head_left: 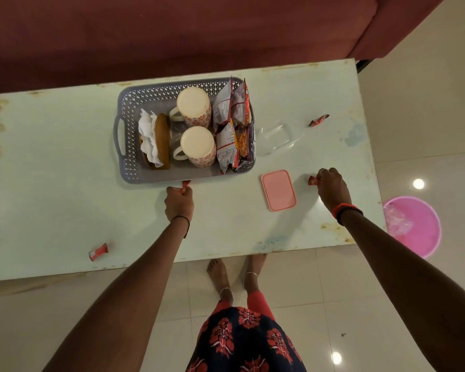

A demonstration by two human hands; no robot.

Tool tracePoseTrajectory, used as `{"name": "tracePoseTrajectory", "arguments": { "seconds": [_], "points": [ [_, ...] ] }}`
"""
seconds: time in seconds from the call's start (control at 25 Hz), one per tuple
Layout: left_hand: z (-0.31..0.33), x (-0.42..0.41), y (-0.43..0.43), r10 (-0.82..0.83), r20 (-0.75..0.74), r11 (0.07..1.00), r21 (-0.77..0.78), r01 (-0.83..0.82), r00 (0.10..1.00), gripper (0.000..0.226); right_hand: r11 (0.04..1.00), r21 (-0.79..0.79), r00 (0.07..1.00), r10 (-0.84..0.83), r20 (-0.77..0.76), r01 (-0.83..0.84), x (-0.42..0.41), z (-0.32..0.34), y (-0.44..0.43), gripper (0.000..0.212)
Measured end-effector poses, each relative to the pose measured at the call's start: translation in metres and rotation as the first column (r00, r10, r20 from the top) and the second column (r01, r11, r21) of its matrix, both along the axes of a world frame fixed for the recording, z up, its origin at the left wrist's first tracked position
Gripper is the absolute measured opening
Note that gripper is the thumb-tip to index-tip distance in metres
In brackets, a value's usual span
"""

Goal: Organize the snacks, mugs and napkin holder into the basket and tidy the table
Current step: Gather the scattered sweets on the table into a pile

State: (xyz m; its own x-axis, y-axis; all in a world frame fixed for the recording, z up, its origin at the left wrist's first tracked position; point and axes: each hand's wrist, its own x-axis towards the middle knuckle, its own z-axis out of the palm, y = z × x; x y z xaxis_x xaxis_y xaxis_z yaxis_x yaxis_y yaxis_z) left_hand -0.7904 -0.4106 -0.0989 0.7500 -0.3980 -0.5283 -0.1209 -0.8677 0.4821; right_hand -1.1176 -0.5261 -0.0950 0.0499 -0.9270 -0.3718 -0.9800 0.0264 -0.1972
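Note:
A grey perforated basket [130, 167] stands on the pale table [65, 183]. Inside it are two upturned patterned mugs [193, 104] [198, 142], a wooden napkin holder [163, 140] with white napkins, and several snack packets [232, 124] standing along its right side. My left hand [179, 204] pinches a small red wrapper [185, 185] just in front of the basket's near rim. My right hand [332, 186] pinches another red wrapper [312, 180] on the table right of the pink lid.
A pink lid [278, 190] lies flat near the basket, with a clear plastic container [278, 138] beyond it. Loose red wrappers lie at the far right [318, 120] and near left [98, 251]. A pink bin [411, 226] stands on the floor to the right. A maroon sofa [172, 33] runs behind the table.

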Motion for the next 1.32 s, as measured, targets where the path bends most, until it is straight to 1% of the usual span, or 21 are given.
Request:
{"name": "tracePoseTrajectory", "arguments": {
  "seconds": [0.12,0.2,0.24,0.32,0.4,0.44,0.52,0.6,0.68,0.72,0.84,0.92,1.0,1.12,1.2,1.28,1.32],
  "points": [
    [0.008,-0.017,0.011,0.014,-0.064,1.000,0.006,-0.014,0.998,0.033,0.988,0.022,0.980,-0.151,0.129,0.150,0.003,0.004,-0.005,0.009],
    [0.015,-0.038,0.023,-0.004,-0.112,1.000,0.008,0.005,0.994,0.033,0.965,0.069,0.928,-0.262,0.266,0.253,0.006,0.011,-0.010,0.014],
    [0.019,-0.050,0.029,-0.017,-0.132,1.000,0.004,0.018,0.991,0.031,0.947,0.099,0.883,-0.320,0.343,0.305,0.008,0.015,-0.013,0.017],
    [0.031,-0.077,0.035,-0.100,-0.157,0.995,-0.042,0.094,0.982,0.027,0.911,0.148,0.793,-0.409,0.452,0.385,0.013,0.025,-0.017,0.018],
    [0.043,-0.102,0.031,-0.260,-0.149,0.958,-0.163,0.236,0.954,0.019,0.878,0.176,0.731,-0.470,0.494,0.446,0.018,0.031,-0.022,0.018],
    [0.049,-0.112,0.025,-0.335,-0.134,0.927,-0.224,0.300,0.933,0.016,0.853,0.198,0.686,-0.509,0.520,0.482,0.021,0.034,-0.025,0.018],
    [0.059,-0.128,0.003,-0.443,-0.098,0.863,-0.314,0.395,0.891,0.013,0.786,0.274,0.540,-0.591,0.599,0.555,0.026,0.037,-0.032,0.020],
    [0.067,-0.138,-0.025,-0.522,-0.044,0.803,-0.361,0.474,0.852,0.013,0.714,0.344,0.399,-0.652,0.644,0.610,0.030,0.040,-0.038,0.020],
    [0.073,-0.143,-0.056,-0.577,0.015,0.749,-0.388,0.537,0.816,0.015,0.665,0.384,0.306,-0.680,0.666,0.641,0.032,0.041,-0.043,0.021],
    [0.075,-0.144,-0.072,-0.595,0.043,0.726,-0.400,0.560,0.803,0.016,0.658,0.388,0.289,-0.680,0.674,0.645,0.033,0.042,-0.044,0.020],
    [0.079,-0.144,-0.118,-0.649,0.154,0.650,-0.397,0.648,0.745,0.017,0.664,0.367,0.299,-0.669,0.680,0.651,0.030,0.045,-0.048,0.021],
    [0.077,-0.144,-0.143,-0.700,0.258,0.588,-0.320,0.743,0.666,0.021,0.669,0.352,0.309,-0.662,0.683,0.654,0.027,0.046,-0.050,0.023],
    [0.073,-0.145,-0.161,-0.751,0.332,0.531,-0.210,0.821,0.571,0.023,0.688,0.330,0.338,-0.645,0.685,0.646,0.026,0.048,-0.053,0.025],
    [0.062,-0.146,-0.173,-0.819,0.352,0.467,-0.048,0.883,0.453,0.025,0.715,0.291,0.399,-0.627,0.669,0.636,0.025,0.050,-0.062,0.026],
    [0.056,-0.145,-0.178,-0.855,0.336,0.431,0.038,0.902,0.395,0.030,0.734,0.255,0.450,-0.612,0.651,0.629,0.027,0.051,-0.068,0.024],
    [0.054,-0.145,-0.179,-0.870,0.316,0.419,0.065,0.906,0.379,0.038,0.761,0.230,0.487,-0.584,0.649,0.606,0.031,0.051,-0.073,0.022],
    [0.055,-0.144,-0.179,-0.869,0.306,0.424,0.052,0.904,0.390,0.041,0.777,0.220,0.505,-0.567,0.651,0.590,0.034,0.050,-0.075,0.021]
  ]
}}
